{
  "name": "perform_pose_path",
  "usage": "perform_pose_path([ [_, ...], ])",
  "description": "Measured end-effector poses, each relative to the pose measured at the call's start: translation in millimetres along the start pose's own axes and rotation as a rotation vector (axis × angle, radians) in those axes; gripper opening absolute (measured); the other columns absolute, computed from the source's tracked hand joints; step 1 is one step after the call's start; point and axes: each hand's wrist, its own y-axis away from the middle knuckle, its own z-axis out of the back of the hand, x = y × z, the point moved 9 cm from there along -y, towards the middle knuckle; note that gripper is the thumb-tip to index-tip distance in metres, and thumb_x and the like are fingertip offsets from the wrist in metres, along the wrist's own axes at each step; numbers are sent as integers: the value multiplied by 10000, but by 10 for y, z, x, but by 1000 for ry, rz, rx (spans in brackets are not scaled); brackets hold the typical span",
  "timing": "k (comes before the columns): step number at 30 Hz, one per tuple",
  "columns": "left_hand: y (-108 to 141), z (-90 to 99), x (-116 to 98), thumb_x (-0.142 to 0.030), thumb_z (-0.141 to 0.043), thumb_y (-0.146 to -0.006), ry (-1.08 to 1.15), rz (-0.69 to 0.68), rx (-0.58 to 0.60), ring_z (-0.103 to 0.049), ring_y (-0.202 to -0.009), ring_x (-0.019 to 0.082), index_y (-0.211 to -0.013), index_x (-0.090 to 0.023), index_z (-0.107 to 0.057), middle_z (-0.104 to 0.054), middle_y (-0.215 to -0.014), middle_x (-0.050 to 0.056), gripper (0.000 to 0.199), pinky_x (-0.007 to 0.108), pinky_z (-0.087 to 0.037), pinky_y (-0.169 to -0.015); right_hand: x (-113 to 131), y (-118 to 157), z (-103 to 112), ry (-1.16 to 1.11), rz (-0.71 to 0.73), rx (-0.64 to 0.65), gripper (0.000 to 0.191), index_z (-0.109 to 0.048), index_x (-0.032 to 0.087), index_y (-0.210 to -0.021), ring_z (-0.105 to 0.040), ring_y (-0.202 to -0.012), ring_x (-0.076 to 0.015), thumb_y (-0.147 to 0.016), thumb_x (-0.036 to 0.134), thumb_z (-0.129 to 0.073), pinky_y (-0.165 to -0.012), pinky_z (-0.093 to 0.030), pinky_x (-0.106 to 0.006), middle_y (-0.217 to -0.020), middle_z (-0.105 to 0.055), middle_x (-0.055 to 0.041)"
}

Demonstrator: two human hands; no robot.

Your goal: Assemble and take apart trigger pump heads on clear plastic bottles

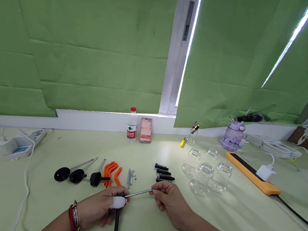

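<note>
My left hand (111,204), with white tape on its thumb, is closed around a black plastic part from which a black arm (117,220) sticks out toward me. A thin metal rod (138,193) runs from that part to the right. At the rod's far end, my right hand (169,201) pinches the tip between thumb and fingers. My fingers hide most of the black part. Left of my hands lie three similar black round parts with metal rods (62,174). Several curved orange pieces (110,172), silver bolts (129,178) and black cylinders with springs (163,172) lie just beyond.
Several clear glass jars (206,171) stand at right, before an orange power strip (251,173). Toward the window are a water bottle (132,126), a pink box (145,130), a jar with screwdrivers (192,135) and a purple bottle (232,136). A white cable (26,182) crosses the left side.
</note>
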Motion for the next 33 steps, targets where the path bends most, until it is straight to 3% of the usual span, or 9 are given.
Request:
perform_pose_path([
  [21,21,-29,-21,-411,-548,-741,-38,-5,9,-368,-389,49,-921,-176,-537,-440,-589,-63,296,156,-200,-312,-12,5,7,150,3,1,171,-577,144,-795,-388,-430,-41,-702,275,-635,-424,-290,-201,-693,-646,-12],
  [33,34,-38,-37,-395,-527,-737,-59,2,-7,-370,-407,43,-934,-190,-519,-471,-665,-55,285,172,-183,-345,-18,26,-21,190,-2,10,175,-531,164,-767,-378,-440,-42,-742,323,-599,-406,-268,-184,-669,-598,15],
])
